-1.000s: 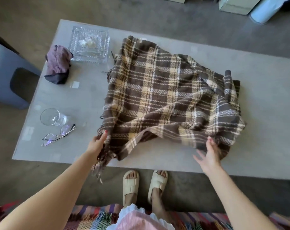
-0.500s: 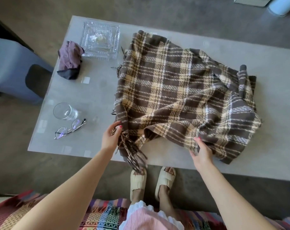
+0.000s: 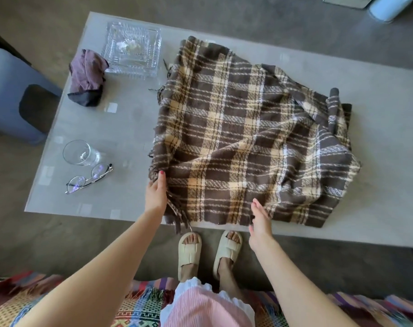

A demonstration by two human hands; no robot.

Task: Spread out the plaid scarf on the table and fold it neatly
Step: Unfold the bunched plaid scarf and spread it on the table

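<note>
A brown and cream plaid scarf (image 3: 243, 138) lies spread over the middle of the grey table (image 3: 377, 204), bunched and wrinkled on its right side. Its fringe hangs over the near table edge. My left hand (image 3: 156, 194) pinches the scarf's near left fringed edge. At the scarf's near edge, my right hand (image 3: 259, 220) rests with its fingers apart, holding nothing that I can see.
On the table's left part stand a glass ashtray (image 3: 132, 53), a crumpled purple cloth (image 3: 87, 81), a drinking glass (image 3: 79, 153) and a pair of spectacles (image 3: 88, 178). A grey chair (image 3: 14, 95) is at the far left. My sandalled feet (image 3: 209, 251) stand on the floor.
The scarf's near edge has been pulled toward me and laid flatter; the fold near the front is gone. My right hand has let go and moved to the near edge.
</note>
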